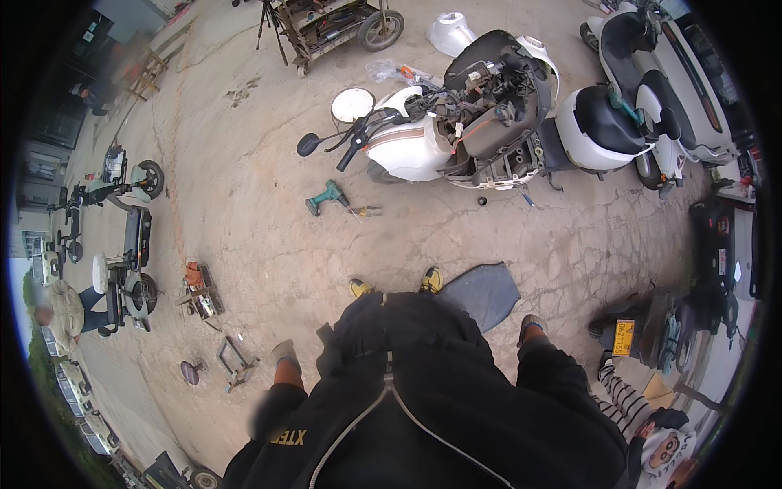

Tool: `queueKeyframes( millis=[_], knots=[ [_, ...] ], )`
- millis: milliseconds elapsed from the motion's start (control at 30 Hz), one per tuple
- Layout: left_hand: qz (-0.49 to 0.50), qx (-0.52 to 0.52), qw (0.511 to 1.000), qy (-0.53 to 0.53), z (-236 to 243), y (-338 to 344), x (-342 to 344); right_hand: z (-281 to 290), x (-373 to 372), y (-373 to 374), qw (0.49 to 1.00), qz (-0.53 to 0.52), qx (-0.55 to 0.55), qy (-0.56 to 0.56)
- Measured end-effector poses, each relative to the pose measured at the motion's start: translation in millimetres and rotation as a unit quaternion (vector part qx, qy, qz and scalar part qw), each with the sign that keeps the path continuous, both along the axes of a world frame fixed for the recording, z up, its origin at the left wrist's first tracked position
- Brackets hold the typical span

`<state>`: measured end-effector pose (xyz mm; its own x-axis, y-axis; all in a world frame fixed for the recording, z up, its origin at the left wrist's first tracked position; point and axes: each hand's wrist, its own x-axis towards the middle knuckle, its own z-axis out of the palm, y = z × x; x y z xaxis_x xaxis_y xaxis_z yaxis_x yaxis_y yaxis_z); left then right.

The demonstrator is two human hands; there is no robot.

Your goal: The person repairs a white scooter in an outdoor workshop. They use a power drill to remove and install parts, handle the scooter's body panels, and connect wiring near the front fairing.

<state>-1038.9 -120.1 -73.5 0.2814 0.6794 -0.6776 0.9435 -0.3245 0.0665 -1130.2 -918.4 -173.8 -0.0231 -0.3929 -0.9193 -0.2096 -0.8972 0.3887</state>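
Note:
My left hand (287, 359) hangs low beside my dark jacket, grey at the fingers with an orange band at the wrist. My right hand (531, 328) hangs the same way at my other side, by a dark grey panel (481, 289) on the ground. I see nothing held in either, but their fingers are too small and foreshortened to read. Beyond my yellow shoes (432, 279) lie a teal drill (330, 196) and pliers (368, 210). Past them a white scooter (407, 155) stands with its upper body stripped and wiring exposed.
A tool tray (204, 293) and metal frame (236, 363) lie at left, near parked scooters (130, 244) and a person (61, 314). Another person in striped trousers (615, 399) is at lower right beside a dark vehicle (652, 318). A wheeled cart (326, 28) stands at the back.

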Motion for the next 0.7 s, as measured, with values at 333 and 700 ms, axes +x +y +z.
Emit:
queueKeyframes(
  millis=[333, 700],
  knots=[
    [0.004, -0.007, 0.999, -0.032, 21, 35, 81, 47, 8, 89, 0.999, -0.047, -0.001, 0.003],
    [0.161, -0.092, 0.968, -0.170, -64, 112, 56, 94, 36, 138, 0.997, -0.012, -0.056, -0.055]
  ],
)
